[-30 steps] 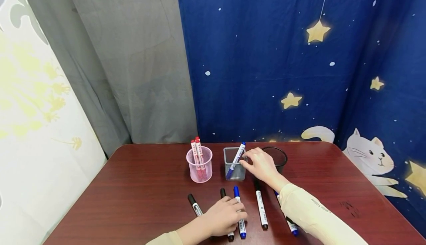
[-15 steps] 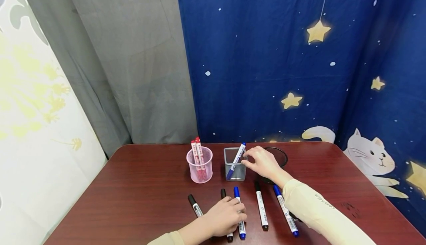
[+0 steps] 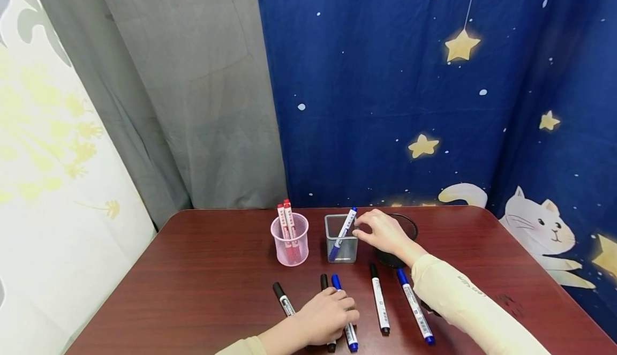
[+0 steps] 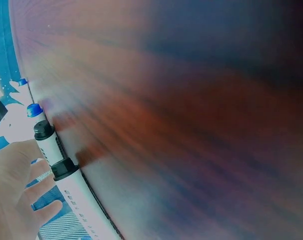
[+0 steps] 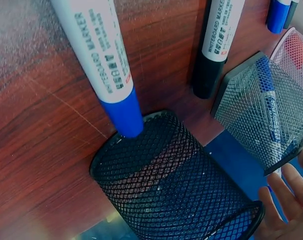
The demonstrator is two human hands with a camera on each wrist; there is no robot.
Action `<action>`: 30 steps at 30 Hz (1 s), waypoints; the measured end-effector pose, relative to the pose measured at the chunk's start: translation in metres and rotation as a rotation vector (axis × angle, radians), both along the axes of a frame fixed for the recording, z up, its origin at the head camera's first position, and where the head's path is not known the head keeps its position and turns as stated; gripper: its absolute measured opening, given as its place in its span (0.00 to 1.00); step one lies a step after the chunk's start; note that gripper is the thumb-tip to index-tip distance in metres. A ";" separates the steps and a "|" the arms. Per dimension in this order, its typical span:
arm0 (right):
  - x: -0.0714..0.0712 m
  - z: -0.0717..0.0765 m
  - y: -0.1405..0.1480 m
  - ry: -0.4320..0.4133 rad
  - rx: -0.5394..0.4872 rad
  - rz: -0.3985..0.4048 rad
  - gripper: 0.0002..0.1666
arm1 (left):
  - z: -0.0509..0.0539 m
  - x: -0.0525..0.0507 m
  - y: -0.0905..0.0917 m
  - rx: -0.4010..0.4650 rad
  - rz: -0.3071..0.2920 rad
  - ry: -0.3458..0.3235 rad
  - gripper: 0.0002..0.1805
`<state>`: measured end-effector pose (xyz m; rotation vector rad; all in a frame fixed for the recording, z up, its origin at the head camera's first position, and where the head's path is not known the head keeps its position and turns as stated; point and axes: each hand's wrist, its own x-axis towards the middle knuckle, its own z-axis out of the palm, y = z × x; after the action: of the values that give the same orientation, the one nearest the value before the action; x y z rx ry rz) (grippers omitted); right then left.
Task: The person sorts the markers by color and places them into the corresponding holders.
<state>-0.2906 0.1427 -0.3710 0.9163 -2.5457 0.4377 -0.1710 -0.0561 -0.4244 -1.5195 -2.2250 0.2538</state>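
Observation:
My left hand [image 3: 326,316] lies over two whiteboard markers, a black-capped one [image 3: 324,280] and a blue-capped one [image 3: 353,340], hiding their middles. Its fingers touch or hover at the blue one; the left wrist view shows them apart and loosely extended beyond the black-capped markers [image 4: 84,205]. My right hand [image 3: 385,232] is at the right rim of a grey square mesh pen holder [image 3: 343,250], fingers slightly bent and gripping nothing visible. Inside that holder leans a blue marker [image 3: 345,229]. Below the right hand is a black round mesh pen holder [image 5: 166,170], partly hidden in the head view.
A pink mesh pen holder [image 3: 291,256] with two red markers [image 3: 287,221] stands at the left. More markers lie on the table [image 3: 207,274]: a black one [image 3: 285,300] at the left, a black one [image 3: 380,301] and a blue one [image 3: 415,307] at the right. Curtains [image 3: 366,87] hang behind.
The blue marker under my left hand has turned, its far end swinging left toward the black one. My right hand has drawn slightly to the right of the square holder.

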 end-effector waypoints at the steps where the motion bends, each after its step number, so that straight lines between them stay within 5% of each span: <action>1: -0.001 0.000 0.001 0.007 0.002 0.006 0.13 | 0.000 0.000 0.000 0.001 0.001 0.001 0.10; 14: -0.012 0.001 0.006 0.027 -0.001 0.088 0.10 | 0.003 0.002 0.000 -0.018 0.021 -0.012 0.15; 30: -0.017 0.001 0.010 -0.039 0.002 0.079 0.14 | 0.000 0.003 -0.002 -0.031 0.022 -0.005 0.12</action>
<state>-0.3077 0.1527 -0.3698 1.0218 -2.5516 0.4816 -0.1683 -0.0582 -0.4241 -1.5141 -2.2528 0.2925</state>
